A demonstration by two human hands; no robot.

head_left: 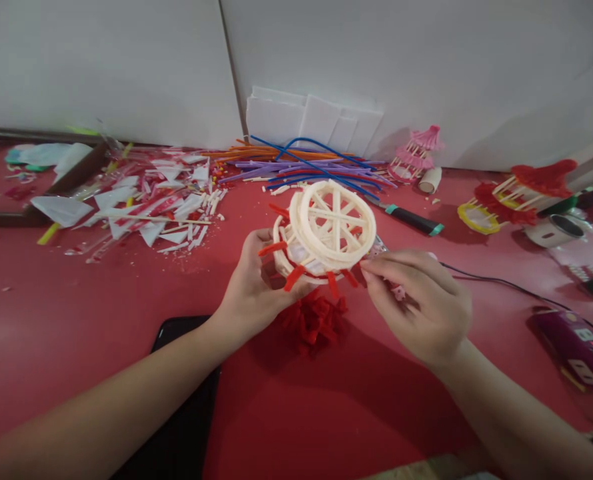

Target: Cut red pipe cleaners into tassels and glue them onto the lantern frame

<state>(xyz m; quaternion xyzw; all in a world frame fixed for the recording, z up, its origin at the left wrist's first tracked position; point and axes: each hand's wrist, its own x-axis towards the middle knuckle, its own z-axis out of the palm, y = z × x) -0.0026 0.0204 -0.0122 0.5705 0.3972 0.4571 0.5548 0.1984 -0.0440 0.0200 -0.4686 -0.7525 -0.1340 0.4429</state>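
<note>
In the middle of the head view, a cream-coloured round model [337, 220] with a spoked wheel top is held tilted above the table. Short red fuzzy strips [294, 277] stick out around its lower ring. My left hand [249, 283] is closed around the model's left side and underside, some fingers hidden behind it. At the lower right rim, my right hand [419, 300] pinches what looks like the end of a red strip [349, 277], mostly covered by the fingertips. Below the model lies a pile of cut red strips [316, 323].
Scraps and plastic [151, 207] cover the back left, beside pipe cleaners [301, 163]. A black-and-teal cutter [411, 219], a pink tiered model [419, 153] and a red-yellow one [516, 197] stand right. A black flat object [181, 387] lies under my left arm; a cable [501, 280] crosses right.
</note>
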